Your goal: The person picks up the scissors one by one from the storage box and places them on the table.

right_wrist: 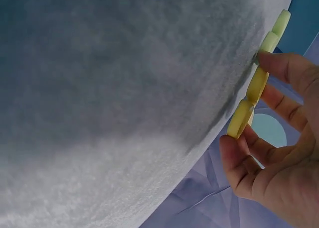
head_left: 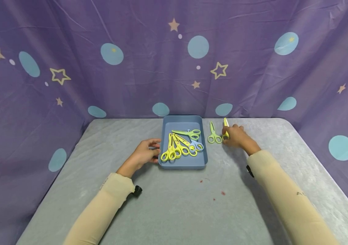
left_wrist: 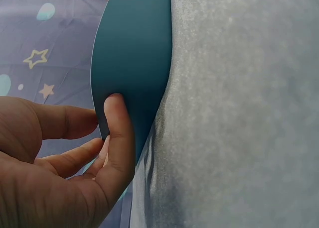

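Observation:
A blue-grey tray (head_left: 184, 167) stands on the table, holding several yellow, green and light-blue scissors. My left hand (head_left: 144, 153) is at its left side; in the left wrist view the fingers (left_wrist: 118, 123) touch the outside wall and rim with no firm grip. To the tray's right lie green scissors (head_left: 212, 131), blades pointing away from me. Beside them, my right hand (head_left: 238, 137) holds yellow scissors (head_left: 226, 122) by the handles. The right wrist view shows thumb and fingers on either side of the yellow handles (right_wrist: 240, 119), low over or on the table.
A grey cloth covers the table (head_left: 174, 204), which has a few small red marks (head_left: 223, 193) near the middle. Purple curtains (head_left: 149, 61) with stars and blue spots hang behind and at both sides, close to the table's edges.

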Action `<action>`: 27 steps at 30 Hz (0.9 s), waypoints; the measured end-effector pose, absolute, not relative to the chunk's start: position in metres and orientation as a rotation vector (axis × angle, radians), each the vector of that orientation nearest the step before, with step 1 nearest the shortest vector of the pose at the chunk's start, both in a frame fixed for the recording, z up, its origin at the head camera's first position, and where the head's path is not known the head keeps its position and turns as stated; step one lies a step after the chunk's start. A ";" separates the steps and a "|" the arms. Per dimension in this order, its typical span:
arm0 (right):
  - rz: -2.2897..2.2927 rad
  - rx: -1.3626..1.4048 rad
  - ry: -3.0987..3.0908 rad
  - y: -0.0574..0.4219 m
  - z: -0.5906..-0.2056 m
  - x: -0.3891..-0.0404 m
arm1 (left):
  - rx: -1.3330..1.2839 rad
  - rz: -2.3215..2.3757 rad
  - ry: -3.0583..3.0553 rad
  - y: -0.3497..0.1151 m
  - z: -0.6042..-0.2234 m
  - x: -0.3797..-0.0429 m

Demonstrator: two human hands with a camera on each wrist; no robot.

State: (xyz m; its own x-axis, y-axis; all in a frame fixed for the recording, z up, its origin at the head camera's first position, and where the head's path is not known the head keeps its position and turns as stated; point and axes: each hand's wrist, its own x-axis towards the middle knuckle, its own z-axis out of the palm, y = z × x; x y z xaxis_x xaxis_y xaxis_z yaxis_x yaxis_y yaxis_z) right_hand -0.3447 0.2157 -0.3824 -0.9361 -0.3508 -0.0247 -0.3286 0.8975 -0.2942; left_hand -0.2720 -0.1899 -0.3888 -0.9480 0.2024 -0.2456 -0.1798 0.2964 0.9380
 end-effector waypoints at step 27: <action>-0.516 -0.520 2.937 0.218 -0.386 -0.340 | 0.017 1.692 2.265 -0.190 -0.390 -0.273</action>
